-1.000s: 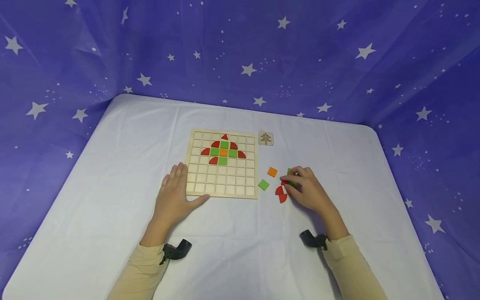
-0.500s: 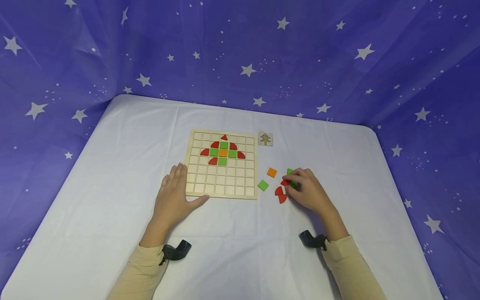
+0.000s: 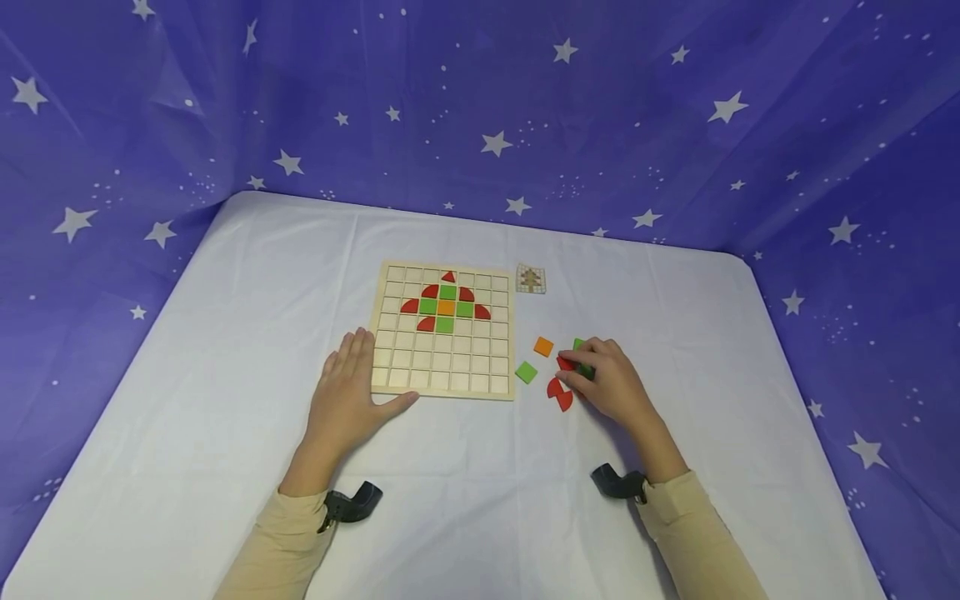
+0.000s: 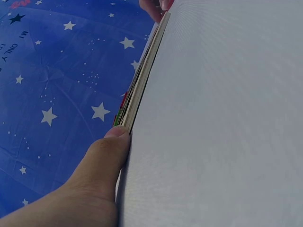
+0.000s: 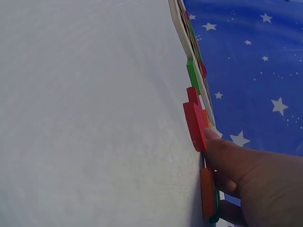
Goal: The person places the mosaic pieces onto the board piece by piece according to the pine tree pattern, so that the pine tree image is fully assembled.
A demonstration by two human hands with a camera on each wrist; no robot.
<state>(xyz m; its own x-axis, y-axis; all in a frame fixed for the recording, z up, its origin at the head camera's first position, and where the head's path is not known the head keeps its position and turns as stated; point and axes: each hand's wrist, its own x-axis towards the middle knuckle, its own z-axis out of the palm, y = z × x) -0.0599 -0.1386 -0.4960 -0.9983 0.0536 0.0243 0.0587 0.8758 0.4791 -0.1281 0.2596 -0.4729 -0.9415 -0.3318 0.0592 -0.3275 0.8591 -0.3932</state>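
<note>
Grid board (image 3: 441,362), part-filled; left hand (image 3: 347,392), fingers straight, at its eight o'clock. Right hand (image 3: 613,383), between three and four o'clock, pinching red piece (image 3: 565,364): apparently selection stage, next calling for clean lift boardward.

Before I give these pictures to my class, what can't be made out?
Head: fine detail on the card, too small.
Head: how many green pieces the right hand partly covers.
Left wrist: squares of the board, hidden because it shows edge-on.
Left wrist: most of the right hand, cut off by the top edge.
Right wrist: upper faces of the loose pieces, seen nearly edge-on.
</note>
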